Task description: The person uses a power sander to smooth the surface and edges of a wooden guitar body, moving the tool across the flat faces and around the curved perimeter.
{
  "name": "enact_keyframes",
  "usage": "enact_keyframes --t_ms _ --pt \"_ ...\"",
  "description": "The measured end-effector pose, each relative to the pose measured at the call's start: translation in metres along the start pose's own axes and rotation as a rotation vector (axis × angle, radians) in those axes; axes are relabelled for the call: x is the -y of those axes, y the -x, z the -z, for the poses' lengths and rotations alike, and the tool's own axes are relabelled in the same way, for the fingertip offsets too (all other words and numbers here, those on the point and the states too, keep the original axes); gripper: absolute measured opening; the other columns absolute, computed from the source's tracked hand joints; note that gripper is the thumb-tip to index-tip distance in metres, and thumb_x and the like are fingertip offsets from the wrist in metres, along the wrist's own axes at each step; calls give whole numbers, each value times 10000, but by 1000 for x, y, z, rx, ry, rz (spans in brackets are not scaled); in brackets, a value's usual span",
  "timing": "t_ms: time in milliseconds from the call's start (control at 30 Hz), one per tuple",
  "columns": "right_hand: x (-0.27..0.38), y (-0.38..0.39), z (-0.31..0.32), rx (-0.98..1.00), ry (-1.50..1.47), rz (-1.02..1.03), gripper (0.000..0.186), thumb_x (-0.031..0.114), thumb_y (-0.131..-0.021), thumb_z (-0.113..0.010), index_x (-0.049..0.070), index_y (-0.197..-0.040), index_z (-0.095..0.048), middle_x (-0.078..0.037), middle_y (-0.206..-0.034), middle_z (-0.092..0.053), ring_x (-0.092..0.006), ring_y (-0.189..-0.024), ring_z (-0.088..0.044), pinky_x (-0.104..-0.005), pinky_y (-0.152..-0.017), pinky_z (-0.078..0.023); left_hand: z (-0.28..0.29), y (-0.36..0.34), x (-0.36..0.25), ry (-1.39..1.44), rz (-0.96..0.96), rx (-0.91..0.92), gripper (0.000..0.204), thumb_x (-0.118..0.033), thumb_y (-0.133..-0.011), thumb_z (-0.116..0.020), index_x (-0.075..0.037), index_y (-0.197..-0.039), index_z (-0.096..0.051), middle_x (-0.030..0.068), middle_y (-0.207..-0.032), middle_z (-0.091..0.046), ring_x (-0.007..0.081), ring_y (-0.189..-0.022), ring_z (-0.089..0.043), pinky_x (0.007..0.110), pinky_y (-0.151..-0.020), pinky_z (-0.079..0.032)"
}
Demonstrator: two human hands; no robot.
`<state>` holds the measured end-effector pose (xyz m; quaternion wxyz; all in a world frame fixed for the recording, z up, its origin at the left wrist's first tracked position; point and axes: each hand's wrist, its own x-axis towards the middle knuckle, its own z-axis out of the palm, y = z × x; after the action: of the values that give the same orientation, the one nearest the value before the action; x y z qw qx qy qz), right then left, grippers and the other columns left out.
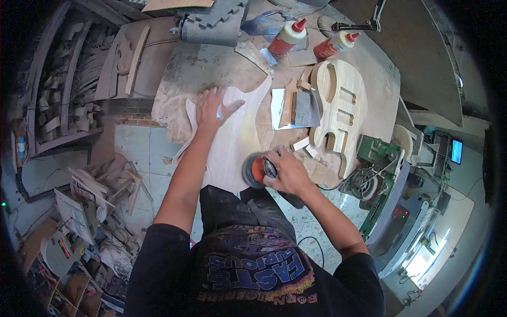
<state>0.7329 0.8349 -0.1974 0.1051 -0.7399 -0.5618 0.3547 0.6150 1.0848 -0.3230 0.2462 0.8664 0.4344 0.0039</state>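
Observation:
A pale wooden guitar body (228, 153) lies on the workbench in front of me, its near end close to my waist. My left hand (212, 108) rests on its far part, fingers and thumb spread. Near the body's close right edge, my right hand (288, 171) is wrapped round an orbital sander (257, 170) with a red and black housing. The sander's round pad sits on the wood; I cannot tell whether it is spinning. To the right lies a second guitar body (351, 84) with routed cavities.
Between the bodies are a grey block (301, 109) and sheets of sandpaper. Two glue bottles (288, 38) with red caps stand at the back. A green machine (377, 158) flanks the bench at right. Wood scraps fill a rack (66, 84) at left; the workbench (179, 79) is dusty.

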Motion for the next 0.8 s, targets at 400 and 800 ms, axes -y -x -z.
enact_keyframes --t_ms 400,800 --pt "-25 38 6 66 -90 -125 638 268 -684 -768 119 -1281 -602 -210 -1103 -584 -433 -1056 -608 -498 -917 -517 1 -1 -4 -46 -40 49 833 -697 -873 -630 -74 -1423 -574 246 -1500 -519 432 -1397 -469 519 -1171 -364" --pt "-41 89 48 -293 -62 -234 632 242 -660 -762 68 -1250 -614 -230 -1114 -553 -451 -1047 -590 -503 -916 -499 -47 145 -27 -225 -812 321 752 -544 -975 -555 -45 -1529 -454 155 -1621 -406 363 -1539 -286 593 -1244 -201"
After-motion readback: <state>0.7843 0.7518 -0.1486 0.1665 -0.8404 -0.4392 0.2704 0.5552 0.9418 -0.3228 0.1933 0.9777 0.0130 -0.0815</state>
